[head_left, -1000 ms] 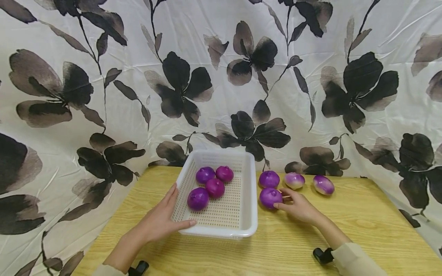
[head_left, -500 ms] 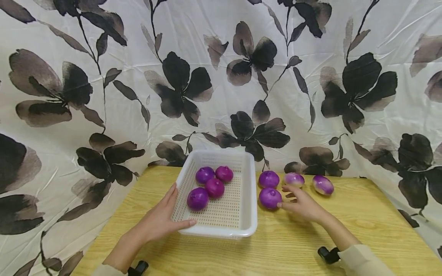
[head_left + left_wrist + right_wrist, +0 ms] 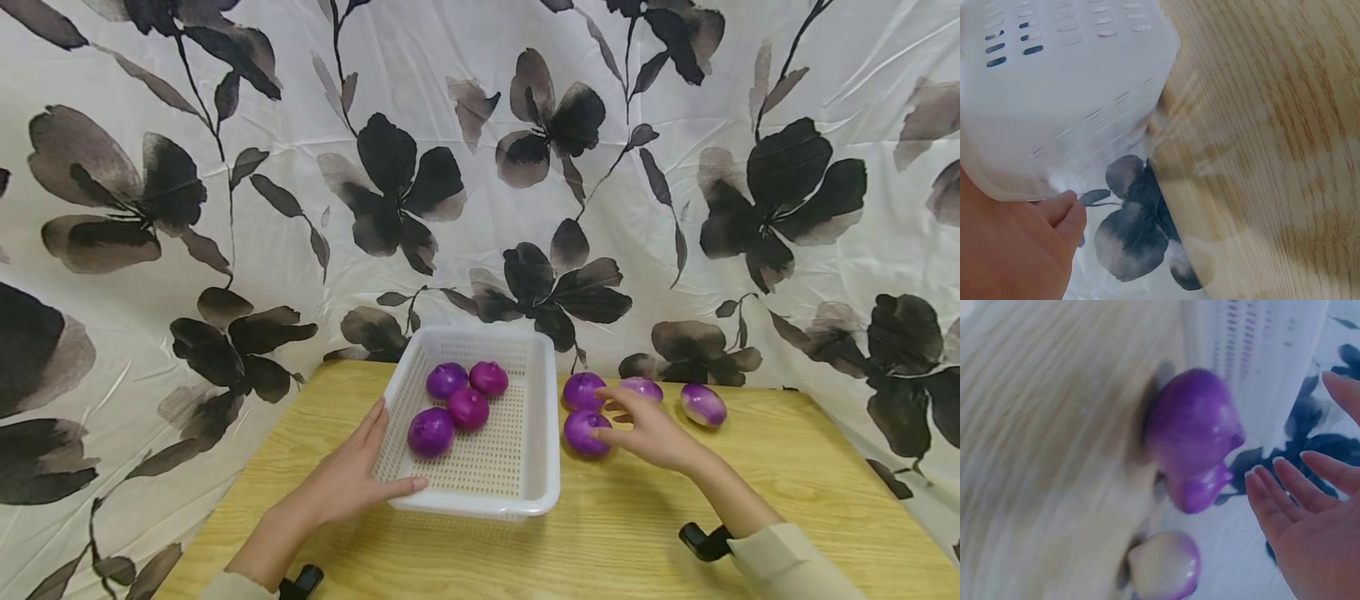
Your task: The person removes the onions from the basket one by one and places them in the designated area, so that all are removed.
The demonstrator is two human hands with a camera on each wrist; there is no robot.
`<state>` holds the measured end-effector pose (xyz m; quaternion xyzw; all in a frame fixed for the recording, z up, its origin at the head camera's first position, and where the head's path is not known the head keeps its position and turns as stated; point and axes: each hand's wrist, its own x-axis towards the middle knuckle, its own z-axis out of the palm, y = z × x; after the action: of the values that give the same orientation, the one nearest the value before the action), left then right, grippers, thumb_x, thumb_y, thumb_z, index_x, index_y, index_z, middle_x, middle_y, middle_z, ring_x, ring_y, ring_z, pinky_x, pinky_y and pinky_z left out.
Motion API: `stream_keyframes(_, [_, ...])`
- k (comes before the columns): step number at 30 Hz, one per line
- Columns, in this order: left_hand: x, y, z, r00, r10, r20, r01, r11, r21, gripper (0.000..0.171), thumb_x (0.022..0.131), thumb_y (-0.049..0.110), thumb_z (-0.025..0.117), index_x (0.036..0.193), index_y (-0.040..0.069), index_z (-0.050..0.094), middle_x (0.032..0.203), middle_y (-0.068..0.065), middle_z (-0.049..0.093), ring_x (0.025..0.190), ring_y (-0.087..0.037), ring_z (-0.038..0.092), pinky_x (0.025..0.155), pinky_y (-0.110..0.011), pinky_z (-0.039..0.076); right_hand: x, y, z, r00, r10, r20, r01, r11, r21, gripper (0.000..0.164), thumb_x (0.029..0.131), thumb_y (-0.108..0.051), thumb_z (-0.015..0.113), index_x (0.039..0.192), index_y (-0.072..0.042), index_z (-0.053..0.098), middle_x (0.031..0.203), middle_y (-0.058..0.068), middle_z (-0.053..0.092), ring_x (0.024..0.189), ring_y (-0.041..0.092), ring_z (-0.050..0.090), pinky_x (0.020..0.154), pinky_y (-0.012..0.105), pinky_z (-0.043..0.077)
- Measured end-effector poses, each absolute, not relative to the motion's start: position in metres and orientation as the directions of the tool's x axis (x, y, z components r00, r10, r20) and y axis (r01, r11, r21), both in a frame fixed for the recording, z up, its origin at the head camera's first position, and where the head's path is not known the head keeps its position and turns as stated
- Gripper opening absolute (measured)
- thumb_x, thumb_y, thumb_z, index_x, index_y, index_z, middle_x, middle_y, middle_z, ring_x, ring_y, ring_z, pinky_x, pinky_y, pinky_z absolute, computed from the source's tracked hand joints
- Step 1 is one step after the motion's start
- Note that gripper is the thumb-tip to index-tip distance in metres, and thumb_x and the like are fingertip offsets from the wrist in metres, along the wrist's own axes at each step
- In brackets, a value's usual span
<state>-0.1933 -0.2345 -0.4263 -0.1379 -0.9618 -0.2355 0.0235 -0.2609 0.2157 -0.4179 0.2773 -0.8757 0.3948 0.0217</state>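
A white plastic basket (image 3: 542,417) holds several purple onions, among them a dark one (image 3: 431,432) and a pinkish one (image 3: 468,409). My left hand (image 3: 347,479) grips the basket's near left corner, thumb over the front rim and fingers along the left side. To the right of the basket, a large purple onion (image 3: 587,432) sits in front of another onion (image 3: 583,391). My right hand (image 3: 651,429) hovers above and beside the large onion, fingers spread; the right wrist view shows the palm (image 3: 1322,550) holding nothing. A purple-and-white onion (image 3: 642,388) lies partly hidden behind this hand.
Farther right lies one more purple-and-white onion (image 3: 703,405) on the wooden table (image 3: 750,475). Behind the table hangs a white cloth (image 3: 465,250) with dark flowers. Black wrist mounts (image 3: 705,542) show below the arms.
My right hand has let go of the large onion, drawn slightly right, then risen and come back left over it. The onion, the basket and my left hand have stayed in place.
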Motion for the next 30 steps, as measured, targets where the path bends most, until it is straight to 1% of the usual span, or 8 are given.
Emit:
stream_keyframes(6, [-0.194,-0.234,-0.427,-0.961,0.259,0.100,0.275,0.844,0.460,0.128,0.080,0.076,0.069,0.163,0.000,0.009,0.171,-0.016,0.000,0.150,-0.048,0.024,0.116,-0.066,0.030,-0.260,0.198,-0.407,-0.832,-0.496,0.248,-0.515,0.526,-0.677,0.063,0.093,-0.026,0.077,0.143,0.004,0.052,0.139,0.025,0.058,0.124,0.046,0.058,0.103,0.060,0.050])
stream_keyframes(10, [-0.193,-0.233,-0.428,-0.961,0.259,0.097,0.275,0.847,0.454,0.127,0.080,0.076,0.068,0.163,0.000,0.009,0.171,-0.016,0.000,0.150,-0.048,0.024,0.116,-0.065,0.030,-0.260,0.186,-0.403,-0.819,-0.513,0.257,-0.526,0.492,-0.694,0.064,0.092,-0.023,0.078,0.144,0.003,0.051,0.141,0.023,0.057,0.127,0.044,0.057,0.102,0.059,0.051])
stream_keyframes(14, [-0.194,-0.233,-0.425,-0.960,0.262,0.101,0.279,0.847,0.453,0.127,0.081,0.075,0.069,0.163,-0.001,0.009,0.171,-0.016,0.000,0.150,-0.048,0.023,0.116,-0.066,0.030,-0.263,0.171,-0.397,-0.797,-0.545,0.262,-0.537,0.438,-0.721,0.067,0.092,-0.021,0.079,0.145,0.005,0.049,0.143,0.024,0.054,0.128,0.045,0.057,0.102,0.058,0.051])
stream_keyframes(17, [-0.194,-0.233,-0.423,-0.959,0.265,0.097,0.280,0.845,0.455,0.126,0.081,0.075,0.068,0.163,-0.001,0.009,0.171,-0.017,0.000,0.150,-0.049,0.023,0.116,-0.066,0.030,-0.267,0.159,-0.395,-0.782,-0.568,0.258,-0.552,0.437,-0.710,0.067,0.091,-0.024,0.079,0.145,0.004,0.049,0.144,0.024,0.053,0.128,0.044,0.057,0.104,0.059,0.049])
stream_keyframes(22, [-0.194,-0.234,-0.424,-0.959,0.266,0.099,0.281,0.843,0.460,0.127,0.081,0.076,0.068,0.163,-0.001,0.009,0.171,-0.017,0.000,0.150,-0.048,0.023,0.116,-0.066,0.030,-0.272,0.137,-0.394,-0.751,-0.604,0.267,-0.599,0.452,-0.661,0.065,0.091,-0.026,0.078,0.144,0.001,0.052,0.144,0.021,0.055,0.127,0.040,0.059,0.106,0.055,0.050])
stream_keyframes(28, [-0.193,-0.235,-0.426,-0.960,0.262,0.103,0.279,0.844,0.458,0.129,0.079,0.079,0.066,0.163,-0.001,0.010,0.171,-0.017,0.001,0.150,-0.048,0.024,0.116,-0.065,0.030,-0.280,0.112,-0.396,-0.725,-0.649,0.233,-0.604,0.434,-0.669,0.068,0.092,-0.025,0.077,0.147,0.004,0.048,0.147,0.023,0.052,0.127,0.041,0.056,0.108,0.054,0.048])
stream_keyframes(30, [-0.192,-0.236,-0.426,-0.960,0.260,0.102,0.278,0.847,0.453,0.129,0.079,0.080,0.065,0.163,-0.001,0.010,0.171,-0.017,0.002,0.150,-0.047,0.023,0.117,-0.065,0.030,-0.284,0.104,-0.398,-0.711,-0.666,0.225,-0.611,0.427,-0.667,0.068,0.092,-0.021,0.077,0.146,0.006,0.047,0.146,0.024,0.052,0.127,0.044,0.055,0.108,0.056,0.047])
